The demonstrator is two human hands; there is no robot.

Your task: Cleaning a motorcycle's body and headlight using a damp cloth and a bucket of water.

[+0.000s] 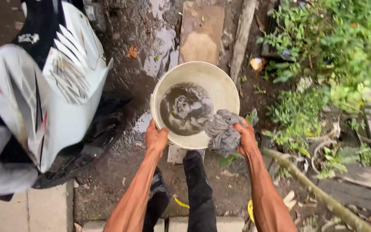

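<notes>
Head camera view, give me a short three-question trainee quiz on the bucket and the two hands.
1. True or false: the left hand grips the rim of the bucket.
2. What does the right hand hold? A) brush B) grey rag C) hose
3. Fill in: the bucket holds murky ____.

Key: 1 true. 2 B, the grey rag is bunched over the rim. 3 water.

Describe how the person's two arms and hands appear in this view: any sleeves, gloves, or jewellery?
Both forearms are bare and lean, with no sleeves in view. The left hand and right hand wear no gloves; no rings, watch or bands can be made out.
</notes>
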